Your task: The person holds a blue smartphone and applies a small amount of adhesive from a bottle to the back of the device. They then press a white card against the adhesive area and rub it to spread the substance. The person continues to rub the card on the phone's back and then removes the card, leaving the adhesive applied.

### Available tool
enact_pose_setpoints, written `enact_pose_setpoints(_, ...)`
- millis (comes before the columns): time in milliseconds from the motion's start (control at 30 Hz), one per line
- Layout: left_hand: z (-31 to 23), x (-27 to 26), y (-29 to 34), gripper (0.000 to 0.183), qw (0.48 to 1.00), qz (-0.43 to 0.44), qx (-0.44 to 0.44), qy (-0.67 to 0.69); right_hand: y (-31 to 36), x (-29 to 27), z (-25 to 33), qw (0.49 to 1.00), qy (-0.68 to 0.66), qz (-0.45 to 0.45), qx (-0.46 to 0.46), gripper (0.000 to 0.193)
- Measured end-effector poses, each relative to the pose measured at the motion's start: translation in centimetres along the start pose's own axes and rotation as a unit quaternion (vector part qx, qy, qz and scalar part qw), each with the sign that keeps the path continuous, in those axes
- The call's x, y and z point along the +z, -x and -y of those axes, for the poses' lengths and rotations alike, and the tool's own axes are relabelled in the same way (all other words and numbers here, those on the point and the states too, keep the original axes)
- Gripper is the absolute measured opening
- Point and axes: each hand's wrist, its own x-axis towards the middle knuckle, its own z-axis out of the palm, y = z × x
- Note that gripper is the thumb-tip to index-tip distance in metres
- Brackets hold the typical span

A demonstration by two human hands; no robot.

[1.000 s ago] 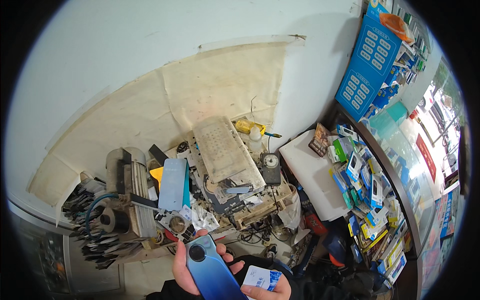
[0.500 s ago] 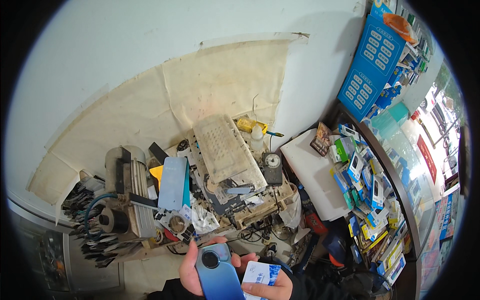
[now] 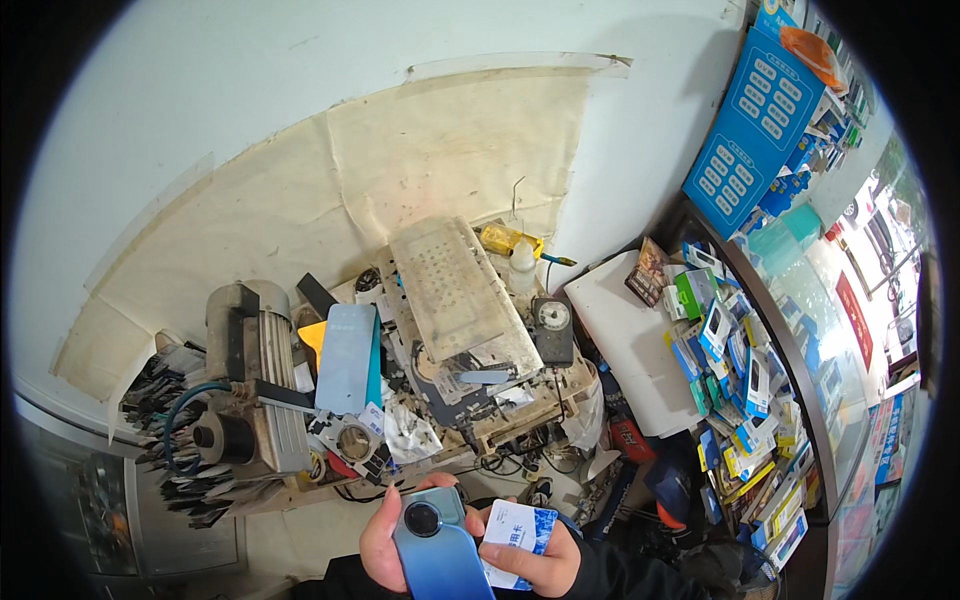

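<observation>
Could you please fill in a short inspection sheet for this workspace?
Surface: grimy workbench, mostly covered.
Job's things: blue phone, round camera facing up; white-and-blue card.
Clutter: perforated panel, motor-like machine, white bottle, loose parts.
Hands: left hand holds the phone; right hand holds the card.
Cables: dark cables tangled near the front edge.
Surroundings: beige wall covering behind; blue sign and piled boxes at right.

From the phone (image 3: pixel 442 558), the card (image 3: pixel 512 524) sits at three o'clock, boxes (image 3: pixel 757 385) at two, the signboard (image 3: pixel 755 130) at one, the panel (image 3: pixel 455 290) on the workbench (image 3: pixel 515 424) at twelve, the machine (image 3: pixel 278 350) between ten and eleven.
</observation>
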Motion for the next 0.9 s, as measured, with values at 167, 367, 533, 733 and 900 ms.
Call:
enact_pose_setpoints(167, 0.2, 0.3, -0.2, 0.057, 1.000, -0.011, 0.018, 0.012, -0.4, 0.2, -0.3, 1.000, 0.003, -0.019, 0.008, 0.017)
enact_pose_setpoints(367, 0.3, 1.8, -0.3, 0.054, 0.996, -0.053, 0.012, 0.067, -1.0, 0.5, -1.3, 0.998, -0.030, -0.057, 0.005, 0.030)
enact_pose_setpoints(533, 0.2, 1.7, -0.7, 0.053, 0.997, 0.048, 0.003, 0.065, -1.0, 0.0, -1.5, 0.999, -0.018, -0.027, -0.012, 0.039)
enact_pose_setpoints(733, 0.4, 0.8, 0.2, 0.055, 0.999, -0.004, -0.028, 0.036, -0.8, -0.4, -1.1, 0.999, 0.024, -0.033, 0.007, 0.031)
enact_pose_setpoints(900, 0.6, 0.0, 0.5, 0.054, 0.999, -0.027, -0.029, 0.022, -0.9, 0.0, -0.9, 0.999, 0.018, -0.045, 0.014, 0.026)
